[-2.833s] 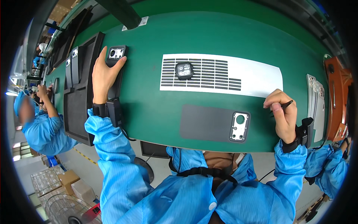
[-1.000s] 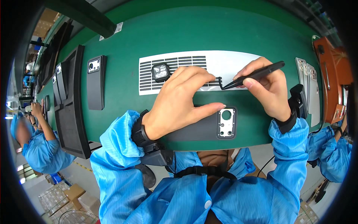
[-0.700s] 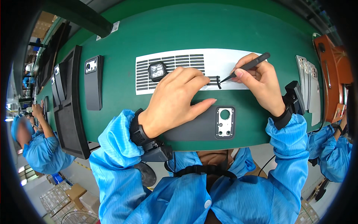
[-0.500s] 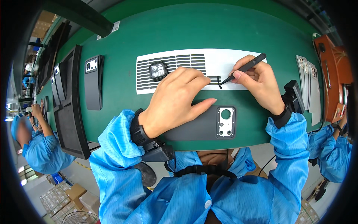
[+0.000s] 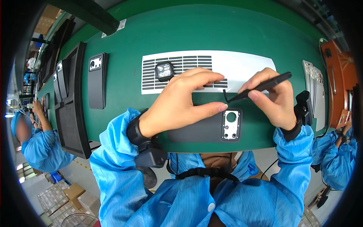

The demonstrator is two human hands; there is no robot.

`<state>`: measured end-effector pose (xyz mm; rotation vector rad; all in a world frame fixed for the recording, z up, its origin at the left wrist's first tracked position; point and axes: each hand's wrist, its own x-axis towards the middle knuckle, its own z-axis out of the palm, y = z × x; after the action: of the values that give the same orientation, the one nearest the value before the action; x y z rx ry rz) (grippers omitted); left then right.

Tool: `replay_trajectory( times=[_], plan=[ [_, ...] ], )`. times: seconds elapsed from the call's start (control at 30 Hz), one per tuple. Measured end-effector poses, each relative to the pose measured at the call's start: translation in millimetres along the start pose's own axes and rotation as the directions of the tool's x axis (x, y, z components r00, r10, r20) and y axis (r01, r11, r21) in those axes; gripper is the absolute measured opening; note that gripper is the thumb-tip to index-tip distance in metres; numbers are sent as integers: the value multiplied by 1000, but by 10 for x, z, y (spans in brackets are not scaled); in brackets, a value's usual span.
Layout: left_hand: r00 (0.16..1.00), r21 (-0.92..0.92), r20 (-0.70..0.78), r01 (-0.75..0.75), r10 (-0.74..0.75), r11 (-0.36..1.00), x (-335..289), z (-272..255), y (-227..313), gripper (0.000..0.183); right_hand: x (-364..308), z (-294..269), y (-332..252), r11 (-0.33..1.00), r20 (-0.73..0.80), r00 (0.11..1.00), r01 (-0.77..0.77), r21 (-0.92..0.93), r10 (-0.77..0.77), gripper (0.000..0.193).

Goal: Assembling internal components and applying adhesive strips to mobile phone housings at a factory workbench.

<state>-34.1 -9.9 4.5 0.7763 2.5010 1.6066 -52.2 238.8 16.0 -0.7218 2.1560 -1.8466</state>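
Note:
My right hand (image 5: 275, 99) pinches black tweezers (image 5: 239, 97), and a thin bent black strip (image 5: 225, 96) hangs at their tip, just off the sheet's near edge. My left hand (image 5: 177, 104) has its thumb and fingers spread, holding nothing. Its fingertips rest over the white sheet (image 5: 245, 68), which carries rows of black strips. Its thumb tip reaches the upper edge of a dark grey phone back panel (image 5: 196, 130) with a silver camera plate (image 5: 230, 125). That panel lies flat, partly covered by the left hand. A black square watch-like device (image 5: 165, 71) sits on the sheet.
To the left are a stack of grey panels (image 5: 97, 87) and a black tray (image 5: 70, 125). More panels (image 5: 319, 102) and an orange-brown case (image 5: 333, 75) stand at the right. A dark post (image 5: 90, 15) rises far left. People in blue (image 5: 45, 153) work on both sides.
The right hand with tweezers has drawn back toward me and slightly right; the strip has come off the sheet. My left thumb has moved closer to the camera plate.

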Motion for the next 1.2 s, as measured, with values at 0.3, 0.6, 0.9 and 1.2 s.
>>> replay_trajectory(
  times=[0.3,0.6,0.9,1.2],
  plan=[
    [938,-289,175,341,-301,895,18,-41,123,8,-35,2,-84,998,83,995,60,-5,-60,12],
    [991,-278,-44,107,-124,955,-58,22,82,4,-27,92,50,928,-29,999,-17,372,29,11],
    [985,-255,-112,97,-129,962,-75,39,91,9,4,75,90,892,-75,995,90,443,-64,21],
    [987,-200,-96,106,-127,974,-74,63,111,9,-10,74,74,916,-42,999,32,400,-16,18]
  ],
)
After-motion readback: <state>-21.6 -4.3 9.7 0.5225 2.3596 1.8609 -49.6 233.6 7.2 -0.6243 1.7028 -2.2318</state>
